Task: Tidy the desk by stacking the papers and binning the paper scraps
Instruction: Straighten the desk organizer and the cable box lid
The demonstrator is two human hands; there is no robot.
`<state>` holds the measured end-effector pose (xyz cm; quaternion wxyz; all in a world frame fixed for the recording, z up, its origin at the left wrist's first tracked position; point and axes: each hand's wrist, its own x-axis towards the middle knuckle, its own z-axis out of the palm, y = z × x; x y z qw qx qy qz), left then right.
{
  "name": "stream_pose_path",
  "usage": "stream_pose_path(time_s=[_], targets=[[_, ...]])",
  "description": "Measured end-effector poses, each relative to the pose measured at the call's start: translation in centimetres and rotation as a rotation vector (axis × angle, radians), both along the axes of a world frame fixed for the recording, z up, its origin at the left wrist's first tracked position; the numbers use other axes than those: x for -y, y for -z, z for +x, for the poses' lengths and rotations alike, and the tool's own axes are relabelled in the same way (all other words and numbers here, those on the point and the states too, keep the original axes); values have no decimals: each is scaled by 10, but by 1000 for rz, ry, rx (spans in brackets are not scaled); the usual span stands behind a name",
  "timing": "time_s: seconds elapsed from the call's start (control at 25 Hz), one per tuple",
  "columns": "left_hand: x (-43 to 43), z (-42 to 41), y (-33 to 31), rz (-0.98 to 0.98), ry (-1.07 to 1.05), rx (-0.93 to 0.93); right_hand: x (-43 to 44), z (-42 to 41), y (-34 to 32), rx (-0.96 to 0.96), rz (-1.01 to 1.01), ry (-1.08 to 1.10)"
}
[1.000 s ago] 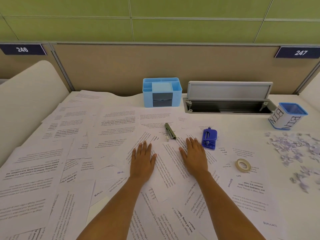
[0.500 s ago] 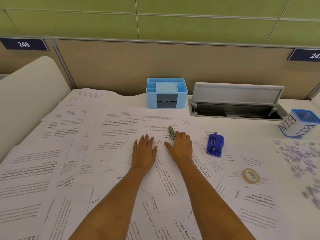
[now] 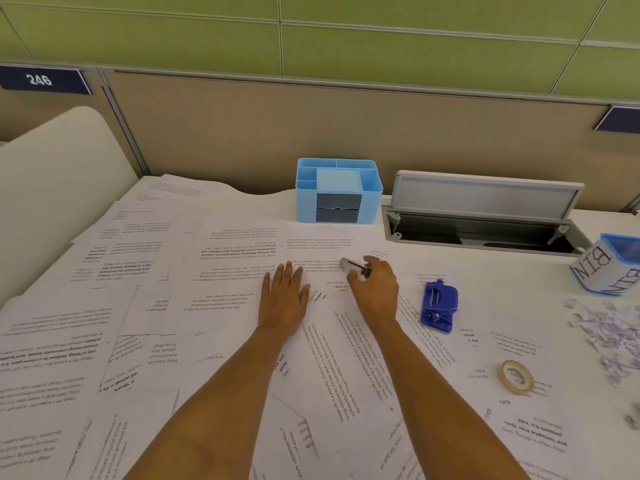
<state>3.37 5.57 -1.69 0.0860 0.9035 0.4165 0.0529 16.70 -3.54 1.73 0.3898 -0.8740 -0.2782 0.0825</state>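
Observation:
Printed papers [image 3: 221, 271] lie scattered and overlapping across the white desk. My left hand [image 3: 284, 299] rests flat on the sheets at the centre, fingers straight. Just to its right, my right hand [image 3: 375, 289] curls its fingers around a small dark stapler [image 3: 349, 264], whose metal end sticks out to the left. A heap of pale paper scraps [image 3: 609, 334] lies at the right edge. Beyond the scraps stands a blue-rimmed cup marked BIN [image 3: 604, 268].
A blue hole punch [image 3: 438, 304] and a roll of clear tape [image 3: 516, 377] lie on the papers to the right. A light blue desk organiser [image 3: 337, 190] and an open cable tray [image 3: 485, 220] sit against the partition. A white divider [image 3: 59, 157] borders the left.
My right hand slid forward and left from lying flat on the papers to the stapler and curled its fingers around it. My left hand stayed flat on the papers.

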Motion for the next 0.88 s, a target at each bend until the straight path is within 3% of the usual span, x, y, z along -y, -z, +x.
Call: stream_pose_path(time_s=[0.28, 0.48, 0.88], targets=[[-29, 16, -2, 1, -6, -11, -69, 43, -83, 36, 227, -38], [-46, 23, 7, -10, -14, 28, -135, 57, -102, 40, 267, -110], [-51, 21, 21, 46, -43, 90, -205, 59, -69, 248, -66, -263]])
